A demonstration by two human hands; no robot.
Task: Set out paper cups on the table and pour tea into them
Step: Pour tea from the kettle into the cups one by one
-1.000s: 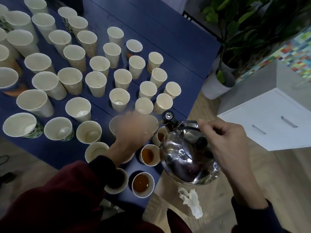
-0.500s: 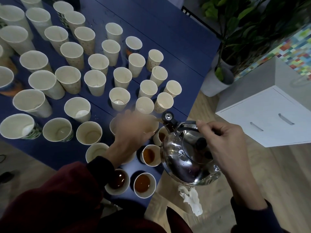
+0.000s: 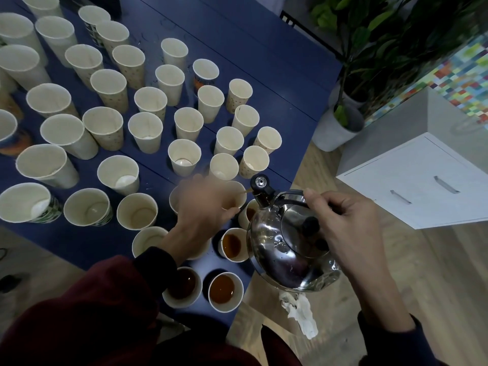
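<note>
Several paper cups (image 3: 184, 157) stand in rows on the blue table (image 3: 250, 62), most holding no tea. Near the front edge, a few cups (image 3: 222, 288) hold brown tea. My right hand (image 3: 343, 217) grips the handle of a shiny steel kettle (image 3: 285, 254), tilted with its spout (image 3: 260, 190) to the left. A thin brown stream runs from the spout into a paper cup (image 3: 237, 195). My left hand (image 3: 203, 207), blurred, curls around that cup and hides most of it.
A white drawer cabinet (image 3: 422, 186) stands at the right. A potted plant in a white pot (image 3: 335, 130) sits by the table's far corner. A crumpled tissue (image 3: 301, 313) lies on the wooden floor below the kettle.
The kettle has stayed tilted at the same cup, and a thin tea stream now shows at the spout. My left hand has stayed around the cup.
</note>
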